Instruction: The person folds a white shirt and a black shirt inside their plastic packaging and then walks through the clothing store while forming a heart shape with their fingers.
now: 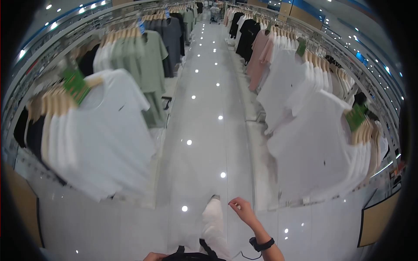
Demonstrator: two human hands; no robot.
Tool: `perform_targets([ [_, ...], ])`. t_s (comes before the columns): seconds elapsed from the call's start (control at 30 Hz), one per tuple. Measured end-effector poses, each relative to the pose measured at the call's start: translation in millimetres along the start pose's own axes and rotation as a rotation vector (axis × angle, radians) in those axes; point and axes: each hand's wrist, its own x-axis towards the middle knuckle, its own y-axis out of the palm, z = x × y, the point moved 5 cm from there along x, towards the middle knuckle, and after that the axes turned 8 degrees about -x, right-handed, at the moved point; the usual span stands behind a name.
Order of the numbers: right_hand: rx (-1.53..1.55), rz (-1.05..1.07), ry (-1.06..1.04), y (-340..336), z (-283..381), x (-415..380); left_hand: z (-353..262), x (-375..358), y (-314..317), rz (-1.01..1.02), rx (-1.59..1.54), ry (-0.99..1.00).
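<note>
My right hand hangs over the shiny floor in front of me. Its fingers are curled together, and nothing shows in them. A black watch is strapped round that wrist. At the bottom edge only a bit of my left hand appears, beside a black bag or strap at my waist; its fingers are hidden. One leg in white trousers is stretched forward on the aisle floor. The hanging shirts on both sides are apart from my hands.
A tiled aisle runs straight ahead between clothes racks. White T-shirts hang nearest on the left, with green shirts behind. On the right hang pale T-shirts, then pink shirts and black shirts. Green tags mark the hangers.
</note>
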Motion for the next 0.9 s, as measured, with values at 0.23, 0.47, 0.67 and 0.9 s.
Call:
perform_targets([
  [0.23,0.032,-0.025,0.072,-119,-66,261,-212,243,-13,0.133,0.443,0.114],
  [0.47,-0.025,0.055,-0.073,-174,-96,544,-438,420,-68,0.163,0.370,0.261],
  [0.67,-0.071,0.045,-0.093,-205,-119,805,-607,583,-175,0.215,0.336,0.324],
  [0.9,-0.041,-0.024,0.018,-286,-130,1039,-795,732,-292,0.324,0.490,0.278],
])
